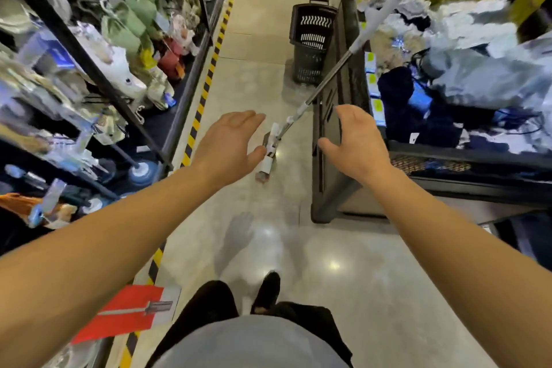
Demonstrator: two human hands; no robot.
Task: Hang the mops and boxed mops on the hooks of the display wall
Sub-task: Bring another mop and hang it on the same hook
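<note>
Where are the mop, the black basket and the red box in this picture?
mop (324, 83): head view, on the middle of its metal pole.
black basket (310, 39): head view, on its slotted front wall.
red box (125, 312): head view, on its red face, at the lower left.

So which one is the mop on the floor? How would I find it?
Start at the grey aisle floor between the shelves and find the dark plastic basket. Nearer than it, a mop leans slanted against the bin on the right, its head on the floor between both hands. It is the only long thin silver pole there.
</note>
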